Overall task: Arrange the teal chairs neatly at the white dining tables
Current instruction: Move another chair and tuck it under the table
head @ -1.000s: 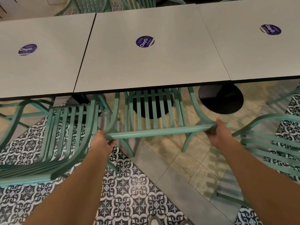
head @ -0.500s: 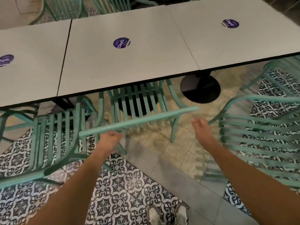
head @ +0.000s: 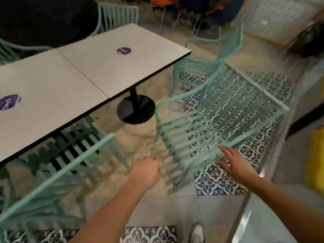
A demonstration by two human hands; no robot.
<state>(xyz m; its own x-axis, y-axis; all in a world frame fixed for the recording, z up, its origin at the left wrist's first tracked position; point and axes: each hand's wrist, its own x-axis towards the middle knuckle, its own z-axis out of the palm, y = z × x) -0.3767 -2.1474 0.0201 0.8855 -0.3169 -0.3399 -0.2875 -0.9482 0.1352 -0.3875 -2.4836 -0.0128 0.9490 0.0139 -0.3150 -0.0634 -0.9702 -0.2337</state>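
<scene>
A: Where is the teal chair now?

B: It stands right of centre, apart from the white dining tables, on the patterned floor tiles. Its seat faces left toward the table end. It looks tilted, but the pic is blurred, so I cannot tell for sure.

A: And the hands?

B: The right hand is spread, fingers straight, at the near armrest of this chair. Touching or just short of it, I cannot tell. The left hand is well apart from the right one, fingers loosely curled, holding nothing, over the beige floor between two chairs.

A: Other chairs?

B: A 2nd teal chair is at near left, its seat pushed under the table edge, backrest toward the camera. A 3rd chair stands farther, right of the table corner. One more chair is at the far side of the tables.

A: Anything else?

B: Round purple stickers on the table tops, 1 per table. A black pedestal base under the table end. One white shoe at the bottom edge.
</scene>
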